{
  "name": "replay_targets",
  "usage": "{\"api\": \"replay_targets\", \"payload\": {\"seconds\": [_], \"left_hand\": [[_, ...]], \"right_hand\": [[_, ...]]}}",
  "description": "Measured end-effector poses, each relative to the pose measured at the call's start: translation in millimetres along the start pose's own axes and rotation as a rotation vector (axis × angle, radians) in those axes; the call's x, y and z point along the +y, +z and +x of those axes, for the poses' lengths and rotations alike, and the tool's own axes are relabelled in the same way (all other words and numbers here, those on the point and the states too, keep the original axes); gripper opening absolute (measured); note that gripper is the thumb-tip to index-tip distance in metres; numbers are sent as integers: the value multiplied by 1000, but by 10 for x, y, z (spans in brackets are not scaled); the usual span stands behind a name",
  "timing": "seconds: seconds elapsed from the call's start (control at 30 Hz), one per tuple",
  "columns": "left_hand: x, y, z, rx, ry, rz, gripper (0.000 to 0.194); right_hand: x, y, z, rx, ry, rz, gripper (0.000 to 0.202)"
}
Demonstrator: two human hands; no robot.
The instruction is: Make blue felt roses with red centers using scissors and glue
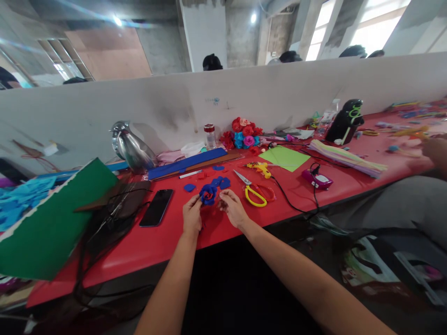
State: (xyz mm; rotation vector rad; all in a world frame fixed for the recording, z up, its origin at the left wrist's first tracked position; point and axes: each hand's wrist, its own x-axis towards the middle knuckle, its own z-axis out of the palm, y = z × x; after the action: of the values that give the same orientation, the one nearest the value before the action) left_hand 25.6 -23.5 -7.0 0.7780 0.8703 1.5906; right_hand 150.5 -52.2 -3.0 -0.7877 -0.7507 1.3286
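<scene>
My left hand [193,215] pinches a dark blue artificial flower [208,194] with a red centre above the red tabletop. Just right of the bloom is my right hand [232,207], its thumb and fingertips drawn together. Whatever those fingertips hold, if anything, is too small to make out. Behind the flower lie loose blue petals [224,183], with another blue petal [189,187] off to the left. Scissors [256,197] with yellow and red handles rest beside my right hand, blades pointing away. A yellow glue gun [260,169] lies beyond them, its cord trailing right.
A black phone [156,208] lies left of my hands, near a green sheet [66,223]. Blue strips [188,163], a steel jug [132,146], a jar [210,137] and a flower bunch [244,134] line the wall. Rightward are green paper [286,158], a purple box [316,179] and another person's hand [436,151].
</scene>
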Motion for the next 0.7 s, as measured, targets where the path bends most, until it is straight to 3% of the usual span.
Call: {"api": "replay_targets", "payload": {"seconds": [0.27, 0.53, 0.7], "left_hand": [[31, 30, -38, -63, -10, 49, 28], [46, 32, -62, -113, 1, 86, 38], [23, 21, -52, -116, 52, 187, 40]], "right_hand": [[53, 43, 7, -32, -33, -134, 27], [82, 13, 22, -47, -25, -156, 19], [73, 3, 21, -55, -14, -139, 25]]}}
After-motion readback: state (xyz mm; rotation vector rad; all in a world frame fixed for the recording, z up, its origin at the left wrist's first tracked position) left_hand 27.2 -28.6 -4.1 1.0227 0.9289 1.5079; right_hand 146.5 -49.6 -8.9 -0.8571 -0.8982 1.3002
